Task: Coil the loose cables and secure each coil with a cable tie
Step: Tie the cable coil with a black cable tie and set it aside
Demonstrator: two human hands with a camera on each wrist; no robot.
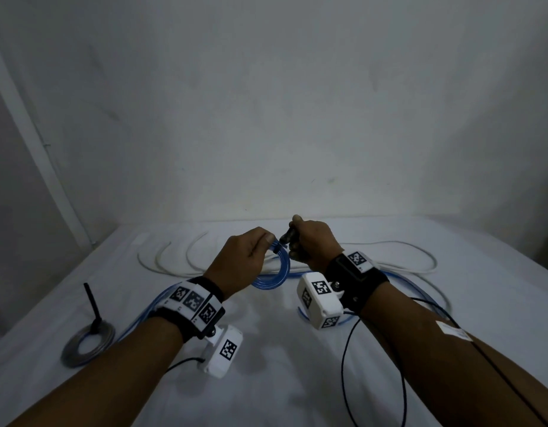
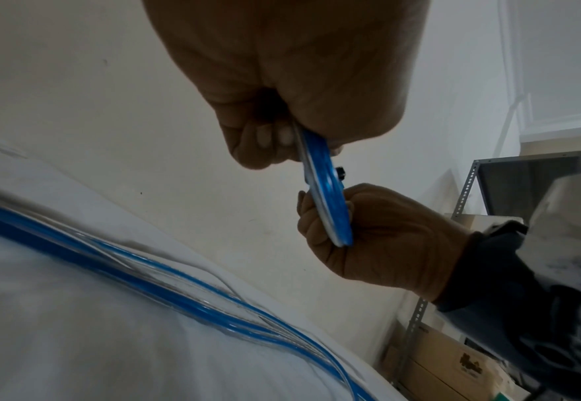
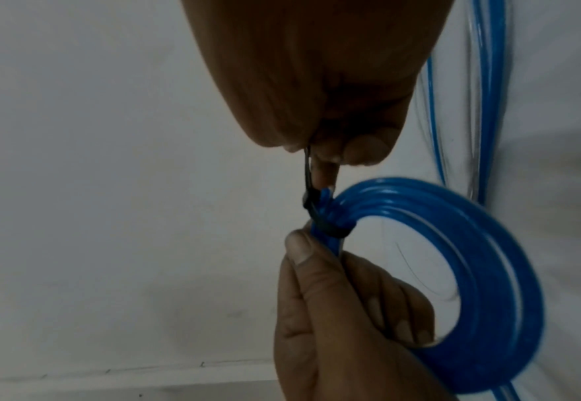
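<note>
Right wrist: tie (image 3: 320,217) was cinched round blue coil (image 3: 481,271).
Coil was pinched by left hand (image 3: 344,320), tie tail by right hand (image 3: 334,89); loops could be spilled if the pinch slipped.

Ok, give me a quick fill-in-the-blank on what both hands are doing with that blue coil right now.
1. The left hand pinches the ____ coil just beside the tie.
2. The right hand pulls the tail of a black cable ____ cinched around the coil.
3. A grey coil, already tied, lies on the table's ____ side.
4. The loose ____ cable lies uncoiled behind the hands.

Missing words: blue; tie; left; white
</note>
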